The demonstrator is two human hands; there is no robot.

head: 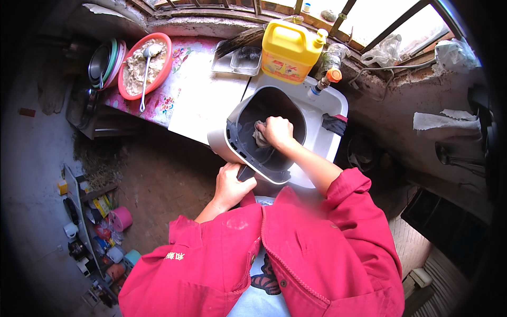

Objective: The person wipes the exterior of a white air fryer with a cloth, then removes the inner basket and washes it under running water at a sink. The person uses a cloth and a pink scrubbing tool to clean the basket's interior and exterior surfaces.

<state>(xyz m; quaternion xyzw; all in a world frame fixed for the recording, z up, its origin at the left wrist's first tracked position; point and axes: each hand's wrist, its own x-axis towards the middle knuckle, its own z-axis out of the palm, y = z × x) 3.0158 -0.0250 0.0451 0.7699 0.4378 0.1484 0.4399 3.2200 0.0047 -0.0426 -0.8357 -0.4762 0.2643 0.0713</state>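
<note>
An air fryer drawer point(273, 99) with a white front and dark inner walls is tilted over the white sink point(340, 101). My left hand point(231, 184) grips its dark handle point(246, 173) at the near side. Inside the drawer, my right hand point(278, 132) holds a crumpled grey cloth point(260, 136) against or close to the inner surface; the exact contact is hidden by my fingers.
Behind the drawer stands a yellow jug point(291, 51), beside a tap point(323, 83) with an orange handle. A dark cloth point(334, 123) hangs over the sink's right rim. Farther left, a red basin point(168, 65) holds a pale mixture and a ladle point(145, 77).
</note>
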